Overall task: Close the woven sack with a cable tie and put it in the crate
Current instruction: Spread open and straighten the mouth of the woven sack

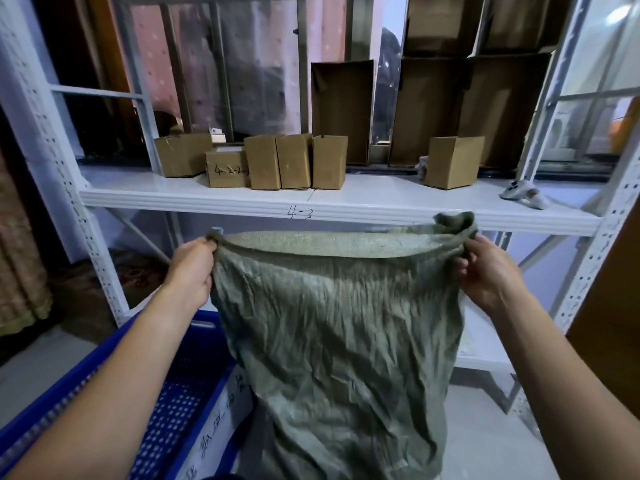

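Note:
A grey-green woven sack [339, 337] hangs in front of me, crumpled, with its mouth stretched wide at the top. My left hand [192, 270] grips the left corner of the mouth. My right hand [490, 271] grips the right corner, where a bunch of fabric sticks up. The sack's bottom reaches down toward the floor, beside a blue perforated plastic crate [166, 407] at the lower left. No cable tie shows anywhere in view.
A white metal rack stands ahead; its shelf [381, 206], marked 4-3, carries several small cardboard boxes [277, 161] and taller open cartons [433, 109] behind. A white object [523, 194] lies at the shelf's right end. Grey floor lies below.

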A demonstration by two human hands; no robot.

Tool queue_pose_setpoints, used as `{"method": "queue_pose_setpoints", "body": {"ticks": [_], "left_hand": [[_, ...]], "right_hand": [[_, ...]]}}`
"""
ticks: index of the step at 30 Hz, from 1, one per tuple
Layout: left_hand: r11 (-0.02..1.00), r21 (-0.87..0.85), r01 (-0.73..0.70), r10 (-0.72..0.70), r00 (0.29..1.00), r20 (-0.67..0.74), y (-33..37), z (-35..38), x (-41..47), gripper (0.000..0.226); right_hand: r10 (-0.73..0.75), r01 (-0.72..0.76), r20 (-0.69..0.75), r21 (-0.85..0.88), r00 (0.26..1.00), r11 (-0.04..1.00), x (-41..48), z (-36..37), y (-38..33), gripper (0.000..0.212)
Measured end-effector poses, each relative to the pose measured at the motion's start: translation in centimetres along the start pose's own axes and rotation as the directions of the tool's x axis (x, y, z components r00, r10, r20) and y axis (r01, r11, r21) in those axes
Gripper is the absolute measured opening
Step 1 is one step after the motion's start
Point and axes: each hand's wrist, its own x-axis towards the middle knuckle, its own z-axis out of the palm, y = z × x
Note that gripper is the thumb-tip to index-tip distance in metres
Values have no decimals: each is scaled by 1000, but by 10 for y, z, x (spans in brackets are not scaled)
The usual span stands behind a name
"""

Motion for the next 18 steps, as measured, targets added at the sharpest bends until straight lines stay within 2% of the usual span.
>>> {"method": "queue_pose_setpoints", "body": {"ticks": [2,4,6,8,11,12,14,16,18], "left_hand": [[999,38,-37,36,999,32,1,3,-2,27],[992,115,-60,55,997,50,-1,3,-1,21],[982,172,-74,67,997,46,-1,2,0,13],[978,199,-65,55,997,57,-3,1,6,10],[980,200,-4,-22,992,125,-6,0,5,18],[983,184,28,-57,986,154,-6,0,3,22],[986,139,89,-118,970,213,-4,-2,0,27],[985,123,120,-150,947,283,1,-8,-2,27],[978,181,101,-152,943,296,0,-11,-1,40]], "right_hand": [[-31,35,20,-282,999,959,-1,2,0,36],[-58,48,-10,-439,998,897,-3,4,-2,32],[-23,23,6,-426,1000,905,-3,4,-4,28],[45,-38,16,-325,999,945,0,0,-4,30],[114,-114,-10,-145,993,983,-4,-1,-4,32],[126,-124,27,-62,992,990,-6,-2,-4,33],[119,-135,203,66,972,989,-12,-4,-3,39],[104,-105,270,-11,957,994,-14,-7,0,41],[20,38,212,-265,977,964,-13,-6,3,34]]}}
